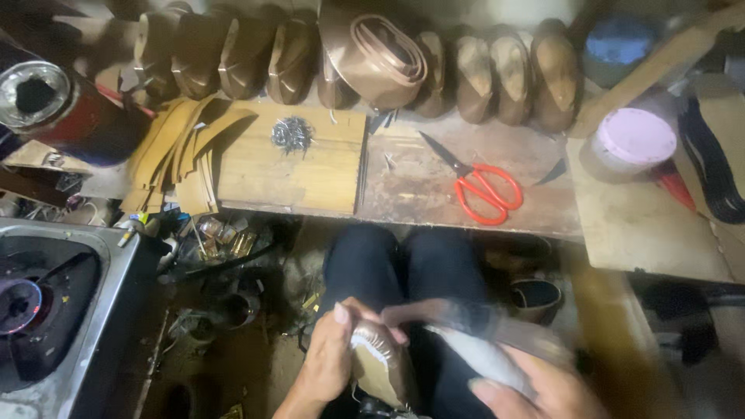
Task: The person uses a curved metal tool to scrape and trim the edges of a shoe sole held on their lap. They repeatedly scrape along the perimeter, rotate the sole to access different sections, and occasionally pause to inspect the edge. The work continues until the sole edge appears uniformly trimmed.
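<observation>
My left hand [330,358] grips a tan shoe upper mounted on a last [380,363], held over my lap. My right hand [535,388] holds a metal tool [473,353], likely pliers, whose blurred jaws reach toward the edge of the shoe piece. My dark trousers [411,268] show behind the hands. On the wooden bench above lie red-handled scissors [479,186] and a small heap of tacks [292,134].
A row of brown shoe lasts and uppers [497,74] lines the back of the bench. Tan leather strips [182,151] pile at the left. A pink-lidded tub [635,138] stands right. A metal stove [46,310] sits at lower left, a dark red can [54,105] above it.
</observation>
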